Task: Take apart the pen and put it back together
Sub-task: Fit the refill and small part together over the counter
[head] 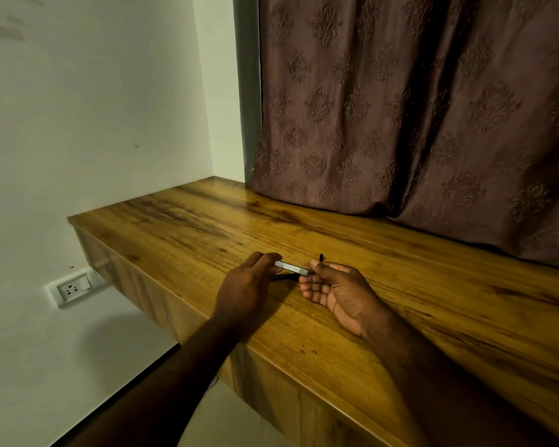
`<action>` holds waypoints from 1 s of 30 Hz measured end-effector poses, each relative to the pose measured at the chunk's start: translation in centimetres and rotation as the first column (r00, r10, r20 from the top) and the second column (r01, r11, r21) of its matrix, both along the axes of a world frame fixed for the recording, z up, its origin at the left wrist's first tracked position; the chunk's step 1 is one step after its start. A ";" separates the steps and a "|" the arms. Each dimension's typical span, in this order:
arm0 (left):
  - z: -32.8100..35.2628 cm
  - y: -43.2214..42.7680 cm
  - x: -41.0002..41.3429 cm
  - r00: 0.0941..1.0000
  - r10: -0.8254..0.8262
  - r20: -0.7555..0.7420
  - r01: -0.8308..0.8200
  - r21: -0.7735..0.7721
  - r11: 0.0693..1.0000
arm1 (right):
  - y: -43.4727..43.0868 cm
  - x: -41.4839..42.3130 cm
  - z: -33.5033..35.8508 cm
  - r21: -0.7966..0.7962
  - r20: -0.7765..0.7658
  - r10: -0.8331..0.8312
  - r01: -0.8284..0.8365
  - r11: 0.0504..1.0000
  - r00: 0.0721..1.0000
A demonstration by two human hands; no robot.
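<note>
Near the surface's front edge, both hands hold a silver pen piece (291, 268).
Left hand (249, 285) pinches one end, right hand (333, 290) pinches the other, palm up, just above the wooden surface (400, 304). A dark pen part (284, 277) lies beneath; another small black piece (320, 257) lies just behind the right hand.

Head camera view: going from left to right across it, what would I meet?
White wall socket → left hand → silver pen barrel held between both hands → right hand → brown patterned curtain.
</note>
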State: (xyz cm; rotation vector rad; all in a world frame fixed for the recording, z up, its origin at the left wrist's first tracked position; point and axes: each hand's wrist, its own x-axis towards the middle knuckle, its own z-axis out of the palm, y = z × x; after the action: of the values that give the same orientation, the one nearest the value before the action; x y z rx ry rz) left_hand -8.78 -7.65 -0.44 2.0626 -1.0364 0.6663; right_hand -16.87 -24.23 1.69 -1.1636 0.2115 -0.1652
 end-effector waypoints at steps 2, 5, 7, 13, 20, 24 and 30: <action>-0.1 0.0 0.0 1.000 0.008 -0.007 -0.008 0.007 1.000 | -0.1 0.1 -0.1 0.019 0.000 -0.011 0.011 1.000 1.000; -0.1 0.0 0.0 1.000 0.009 -0.017 -0.009 0.014 1.000 | -0.2 0.1 -0.1 0.033 0.005 -0.009 0.009 0.999 1.000; 0.0 0.0 0.0 1.000 0.010 -0.018 -0.010 0.015 1.000 | -0.2 0.1 -0.1 0.032 0.011 -0.004 0.004 0.999 1.000; 0.0 -0.1 -0.3 0.999 0.000 0.048 0.000 0.013 1.000 | -0.2 0.0 0.0 0.010 0.011 0.019 -0.019 1.000 1.000; -0.2 -0.6 -0.5 0.990 -0.015 0.142 0.002 0.093 0.996 | -0.4 0.2 -0.1 0.108 0.004 -0.016 0.016 0.994 1.000; -0.4 -0.6 -0.2 0.996 0.010 0.091 -0.018 0.079 0.997 | -0.5 0.4 -0.2 0.103 0.004 -0.023 0.023 0.994 1.000; -0.2 -0.5 -0.3 0.992 0.052 0.112 -0.063 0.096 0.993 | -0.4 0.3 -0.2 0.059 0.008 -0.018 0.017 0.998 1.000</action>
State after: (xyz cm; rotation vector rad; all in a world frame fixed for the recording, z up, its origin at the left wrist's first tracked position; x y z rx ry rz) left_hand -9.06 -8.14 -0.68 2.1693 -1.0946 0.7785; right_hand -16.58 -24.67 1.45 -1.1023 0.2183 -0.1780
